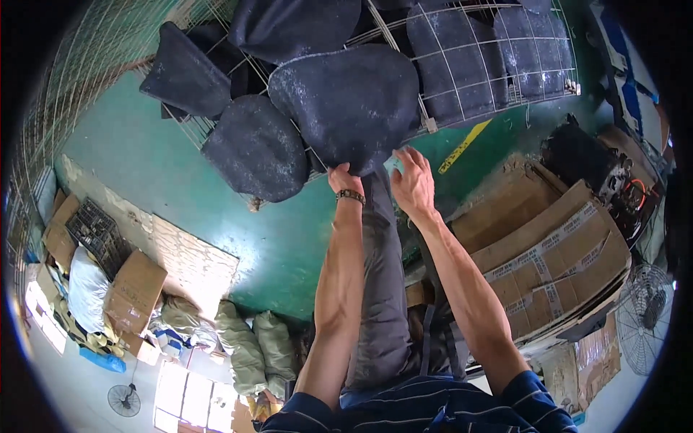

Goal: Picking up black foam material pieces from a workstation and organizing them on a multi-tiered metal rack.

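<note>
Your left hand [345, 180] has its fingers closed on the near edge of a dark blue-black rounded pad [346, 105], the thumb lying along that edge. The pad is at the top centre of your view, on the near side of a wire rack [431, 125]. Its broad end points away from you and its narrower end comes down toward your hands, a little to the right. It is nearly as wide as it is long, so its long axis is hard to read; the taper runs roughly away from you and slightly left. Pale specks dot its surface.

Your right hand [413, 184] is raised just beside the pad's lower right edge, fingers bent. A small pale patch shows at its fingertips; you cannot tell from this view whether they grip it, or whether they touch the pad.

To the left hangs a smaller oval pad [256, 148], its long axis tilted, and above that a flat-sided dark piece [186, 71]. A larger dark piece [296, 25] overlaps behind yours, and more pads [451, 65] sit behind the rack's grid at right. Beneath lies the green floor [274, 252] with a yellow strip [464, 148]; cardboard boxes [548, 267] stand near your right arm.
</note>
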Available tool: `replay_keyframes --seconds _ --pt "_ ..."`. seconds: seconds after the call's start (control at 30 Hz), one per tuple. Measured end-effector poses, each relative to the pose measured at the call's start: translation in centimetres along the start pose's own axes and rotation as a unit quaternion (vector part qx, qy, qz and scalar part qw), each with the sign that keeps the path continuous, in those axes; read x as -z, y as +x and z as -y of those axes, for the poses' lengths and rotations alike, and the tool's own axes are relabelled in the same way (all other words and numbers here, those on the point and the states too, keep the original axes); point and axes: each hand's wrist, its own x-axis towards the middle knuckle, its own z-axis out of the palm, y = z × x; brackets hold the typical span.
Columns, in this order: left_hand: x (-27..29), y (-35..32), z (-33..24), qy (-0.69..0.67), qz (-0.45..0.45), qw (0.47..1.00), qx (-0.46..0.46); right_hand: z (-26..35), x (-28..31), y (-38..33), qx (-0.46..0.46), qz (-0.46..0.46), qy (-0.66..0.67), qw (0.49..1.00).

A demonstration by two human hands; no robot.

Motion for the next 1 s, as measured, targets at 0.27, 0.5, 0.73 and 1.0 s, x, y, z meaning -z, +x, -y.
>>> replay_keyframes --seconds 0.27,0.5,0.73,1.0 --pt "5.7 -4.8 -8.6 0.025 -0.115 0.993 -0.013 -8.6 6.8 -5.2 -0.049 0.029 -0.080 0.995" --pt "19.2 8.0 -12.3 -0.003 -0.283 0.917 -0.282 -10.3 7.3 -7.5 -0.030 0.025 -0.047 0.998" --pt "30.5 28.0 -25.1 0.216 -0.211 0.929 -0.215 -11.0 5.0 -8.1 -0.035 0.001 -0.022 0.999" --pt "28.6 30.4 -27.6 0.078 -0.243 0.929 -0.267 -11.3 5.2 -9.9 -0.082 0.033 0.028 0.996"
